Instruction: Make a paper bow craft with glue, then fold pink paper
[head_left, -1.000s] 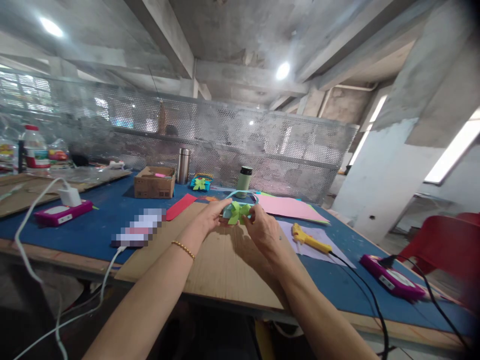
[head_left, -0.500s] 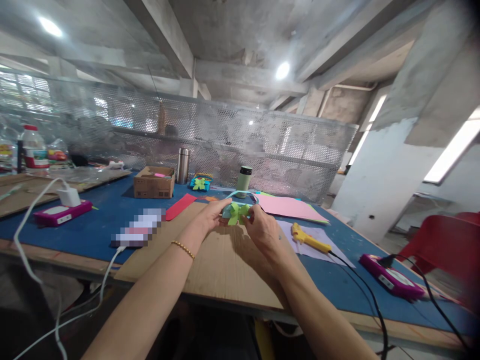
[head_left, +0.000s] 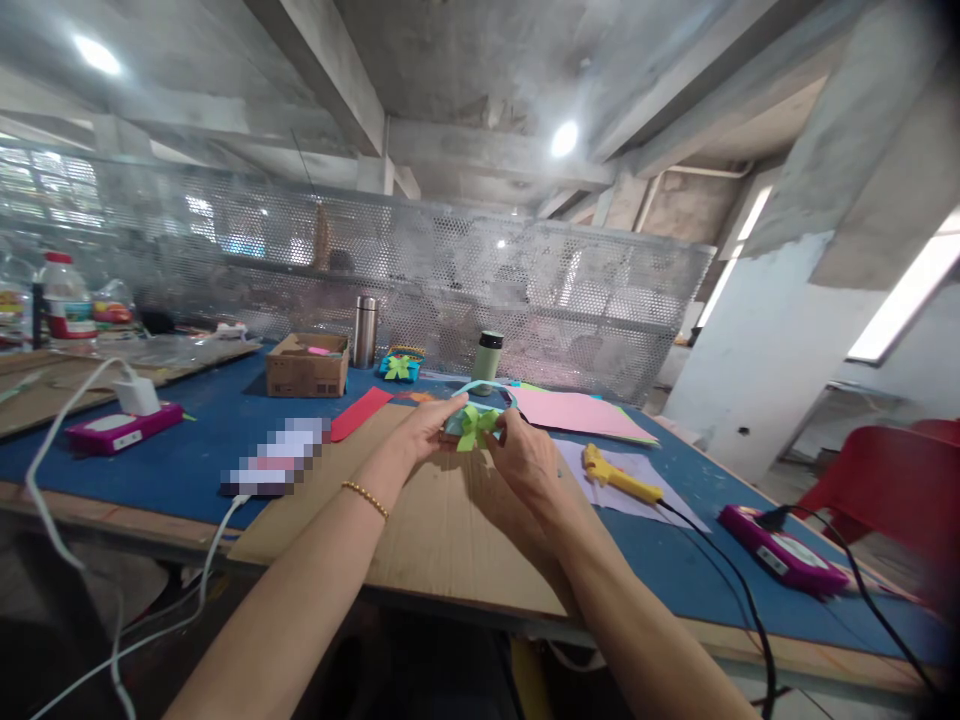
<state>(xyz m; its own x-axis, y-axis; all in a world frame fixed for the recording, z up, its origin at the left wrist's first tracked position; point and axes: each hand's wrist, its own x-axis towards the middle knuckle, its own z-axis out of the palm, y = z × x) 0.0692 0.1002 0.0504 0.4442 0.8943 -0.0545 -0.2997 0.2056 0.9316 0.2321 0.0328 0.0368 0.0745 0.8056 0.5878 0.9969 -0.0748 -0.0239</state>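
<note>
Two hands: both busy at the same basket. Left hand (head_left: 429,425) wrapped round its left side; right hand (head_left: 527,452) has thumb and fingers pinched on the right edge of the bow.
Basket (head_left: 472,424): small, light blue, held just above the board, between the hands. Bow and front face the wearer; long axis looks left-right, roughly level, but hands cover both ends.
Handle (head_left: 480,385): thin light-blue loop, arches up over the basket.
Bow (head_left: 474,430): lime green, petals spread out.
Board (head_left: 450,520): plain brown cardboard under the hands, no print seen.
Bracelet (head_left: 366,498): gold beads, left wrist.
Glue gun (head_left: 621,479): yellow, on purple paper (head_left: 634,467), nozzle end away from wearer, cord towards; no brand readable.
Pink paper (head_left: 577,412): flat, behind right hand.
Red paper (head_left: 361,413): left of hands, partly by the board edge.
Phone (head_left: 277,455): screen pixelated, text unreadable, cable plugged in.
Green bottle (head_left: 487,362): upright behind basket, black cap.
Second basket (head_left: 400,367): blue, also green bow, at back.
Flask (head_left: 366,332): steel, upright, beside box (head_left: 307,366); box print too small.
Power strips: magenta, one left (head_left: 124,430), one right (head_left: 784,550); white labels illegible.
Red-capped bottle (head_left: 67,298): far left, label blurred.
</note>
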